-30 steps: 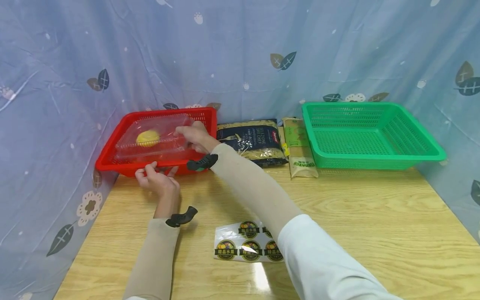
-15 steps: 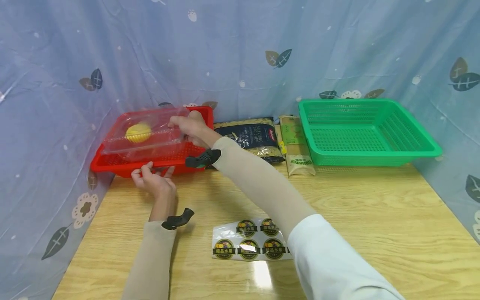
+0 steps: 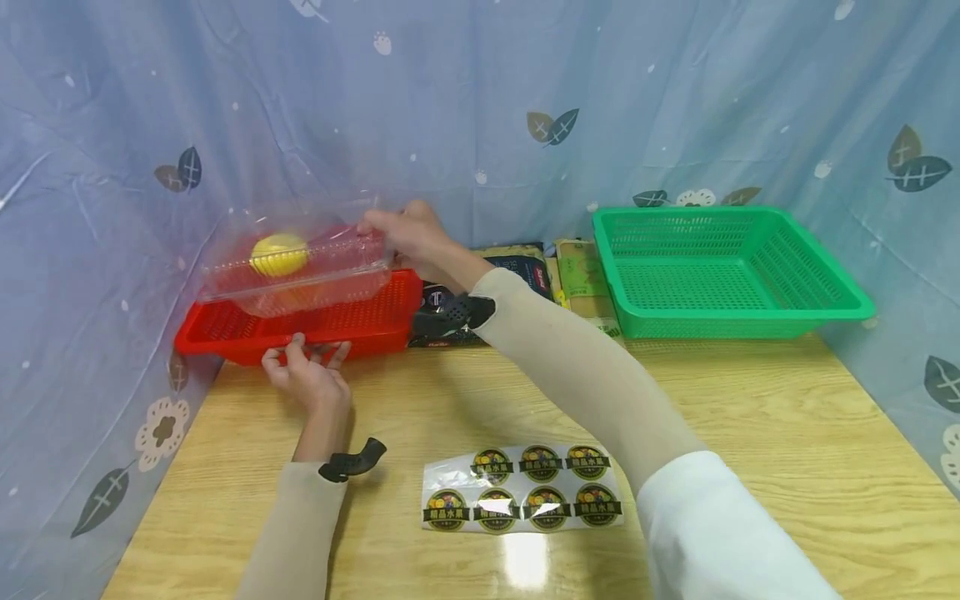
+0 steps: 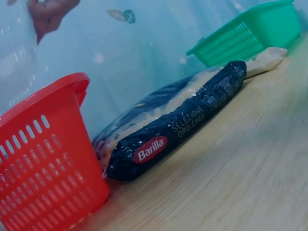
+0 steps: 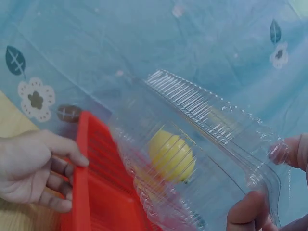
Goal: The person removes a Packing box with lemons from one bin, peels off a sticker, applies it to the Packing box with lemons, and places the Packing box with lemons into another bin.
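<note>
A clear plastic clamshell box [image 3: 330, 271], its ribbed sides catching the light, hangs tilted over the red basket [image 3: 217, 343]. One yellow fruit [image 5: 171, 156], which looks like a lemon, shows through its wall. My right hand [image 3: 420, 237] pinches the box by its right end, thumb and fingers on the rim in the right wrist view. At the basket's front, my left hand [image 3: 311, 383] holds the rim with bent fingers. The left wrist view shows the basket's slotted side wall [image 4: 48, 168], while that hand itself is out of its sight.
A dark Barilla pasta bag [image 4: 163, 130] lies right of the red basket, partly behind my right arm. Beside it are a tan and green packet [image 3: 581, 271] and a green basket [image 3: 750, 325]. A sheet of round fruit stickers [image 3: 521, 492] lies on the wooden table [image 3: 750, 433].
My right hand has raised the clamshell box with the yellow fruit up out of the red basket, tilting it. My left hand stays at the basket's front rim.
</note>
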`<state>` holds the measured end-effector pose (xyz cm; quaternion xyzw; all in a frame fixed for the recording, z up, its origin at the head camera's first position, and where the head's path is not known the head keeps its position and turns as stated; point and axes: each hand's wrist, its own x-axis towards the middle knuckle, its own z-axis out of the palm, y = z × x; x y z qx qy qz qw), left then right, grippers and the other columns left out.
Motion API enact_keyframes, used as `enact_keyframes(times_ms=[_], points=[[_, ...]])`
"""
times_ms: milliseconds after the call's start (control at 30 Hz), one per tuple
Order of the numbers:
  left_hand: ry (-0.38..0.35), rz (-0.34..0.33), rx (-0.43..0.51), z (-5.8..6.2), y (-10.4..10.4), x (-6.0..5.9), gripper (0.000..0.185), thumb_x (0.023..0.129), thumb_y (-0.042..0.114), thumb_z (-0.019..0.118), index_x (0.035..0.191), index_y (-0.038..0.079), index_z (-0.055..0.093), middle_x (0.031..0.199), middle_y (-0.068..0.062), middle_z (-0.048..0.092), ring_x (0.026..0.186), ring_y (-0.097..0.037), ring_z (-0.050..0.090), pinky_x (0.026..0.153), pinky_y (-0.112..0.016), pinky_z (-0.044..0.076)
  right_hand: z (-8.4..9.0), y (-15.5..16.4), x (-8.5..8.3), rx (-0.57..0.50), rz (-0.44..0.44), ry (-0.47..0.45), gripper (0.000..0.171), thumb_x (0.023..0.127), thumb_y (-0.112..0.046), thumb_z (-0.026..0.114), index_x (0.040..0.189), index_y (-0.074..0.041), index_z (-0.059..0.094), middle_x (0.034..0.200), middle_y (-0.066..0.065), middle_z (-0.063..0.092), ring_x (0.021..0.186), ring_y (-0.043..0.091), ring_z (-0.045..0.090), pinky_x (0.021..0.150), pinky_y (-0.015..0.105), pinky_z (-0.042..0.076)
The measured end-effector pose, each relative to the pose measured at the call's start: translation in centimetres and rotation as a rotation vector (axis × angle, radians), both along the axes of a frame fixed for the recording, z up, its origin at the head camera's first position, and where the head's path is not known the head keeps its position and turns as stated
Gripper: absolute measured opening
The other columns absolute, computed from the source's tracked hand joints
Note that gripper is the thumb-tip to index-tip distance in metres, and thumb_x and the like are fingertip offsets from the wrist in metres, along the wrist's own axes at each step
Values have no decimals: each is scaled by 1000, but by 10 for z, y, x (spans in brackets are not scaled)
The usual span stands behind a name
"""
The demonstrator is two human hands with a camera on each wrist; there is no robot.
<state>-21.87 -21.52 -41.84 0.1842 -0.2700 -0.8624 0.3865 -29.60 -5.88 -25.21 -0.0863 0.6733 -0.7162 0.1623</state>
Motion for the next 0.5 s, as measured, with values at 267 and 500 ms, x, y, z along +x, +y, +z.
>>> enact_keyframes(times_ms=[267,500], points=[[41,-59,-19,3,-3,2,23,99,7,60,97,13,38,98,-14,47,59,-29,59,58,-41,61,16,22,14,-42,14,23,13,91,-8,66,79,-4,70,83,0,63,54,14,37,56,25,41],[27,-90,-13,0,-9,10,27,100,8,61,99,14,34,94,-11,47,58,-28,59,56,-39,61,11,53,27,-113,61,0,4,91,-4,64,88,-3,67,80,3,49,53,12,37,55,24,43]])
